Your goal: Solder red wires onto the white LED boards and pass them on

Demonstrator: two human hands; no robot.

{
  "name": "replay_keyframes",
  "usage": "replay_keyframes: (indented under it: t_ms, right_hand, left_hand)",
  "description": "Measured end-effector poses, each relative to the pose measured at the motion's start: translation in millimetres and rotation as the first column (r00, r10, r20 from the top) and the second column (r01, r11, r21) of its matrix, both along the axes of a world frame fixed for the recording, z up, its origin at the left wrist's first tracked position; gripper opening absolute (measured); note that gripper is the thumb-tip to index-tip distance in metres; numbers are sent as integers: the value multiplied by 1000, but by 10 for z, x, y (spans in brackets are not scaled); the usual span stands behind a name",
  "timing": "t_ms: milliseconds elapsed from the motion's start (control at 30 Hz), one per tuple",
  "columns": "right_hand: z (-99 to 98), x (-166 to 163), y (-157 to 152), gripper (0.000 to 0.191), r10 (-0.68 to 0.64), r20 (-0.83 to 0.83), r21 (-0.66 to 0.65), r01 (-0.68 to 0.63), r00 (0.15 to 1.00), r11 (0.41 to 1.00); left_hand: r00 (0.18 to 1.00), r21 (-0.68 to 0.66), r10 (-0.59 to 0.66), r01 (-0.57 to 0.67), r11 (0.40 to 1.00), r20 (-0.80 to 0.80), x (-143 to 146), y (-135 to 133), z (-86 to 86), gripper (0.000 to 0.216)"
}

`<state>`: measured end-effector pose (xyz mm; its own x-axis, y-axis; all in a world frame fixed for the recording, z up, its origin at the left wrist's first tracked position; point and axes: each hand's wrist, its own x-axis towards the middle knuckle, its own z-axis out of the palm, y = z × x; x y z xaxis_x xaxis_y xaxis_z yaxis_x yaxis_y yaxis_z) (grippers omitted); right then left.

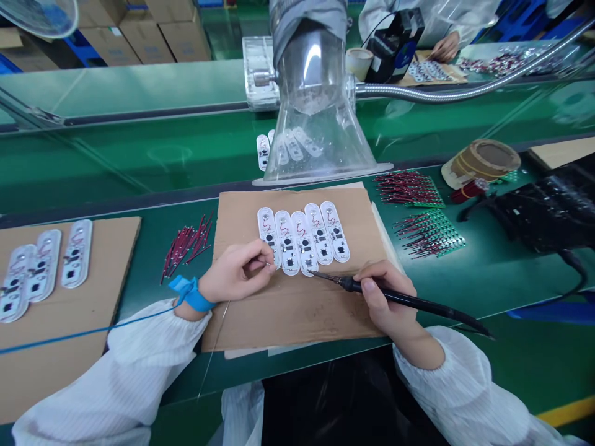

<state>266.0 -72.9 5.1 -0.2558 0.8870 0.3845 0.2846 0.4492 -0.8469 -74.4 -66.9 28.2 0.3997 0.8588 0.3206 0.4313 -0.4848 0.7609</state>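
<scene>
My right hand grips a black soldering iron whose tip touches or hovers just over the lower end of the middle white circuit board. Pinched in my left hand is a thin solder wire, its short end pointing at the boards and its tail trailing down past the wrist. Several such oblong boards, each with a small red wire on it, stand side by side on a cardboard sheet. A blue wrist strap circles my left wrist. Whether the solder meets a board I cannot tell.
A clear fume hood hangs behind the boards. Loose red wires lie left, and green boards with red wires lie right, near a round tub. Further white boards rest on cardboard at left. A co-worker's hand shows across the bench.
</scene>
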Motion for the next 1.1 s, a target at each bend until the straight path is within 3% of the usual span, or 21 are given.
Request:
replay_keyframes:
  t_ms: [133,300,533,867,1100]
  right_hand:
    - [75,-67,-12,16,-59,-80,-45,56,995,997]
    - [107,-202,-8,13,-36,-105,-103,25,994,994]
    - [-15,-185,2,15,-10,-35,-81,7,999,997]
    - [96,-266,40,24,22,-3,-44,-22,1000,999]
    - [83,-243,26,20,32,-2,-29,-32,999,999]
  left_hand:
    - [999,1,28,-28,1000,-25,-99,28,57,10]
    - [993,-50,117,-118,992,-25,-216,77,86,13]
    - [998,-16,67,-67,998,21,-167,74,35,13]
    - [999,12,47,-47,999,-1,-122,72,24,12]
    - [999,34,32,-31,999,-23,-132,75,10,13]
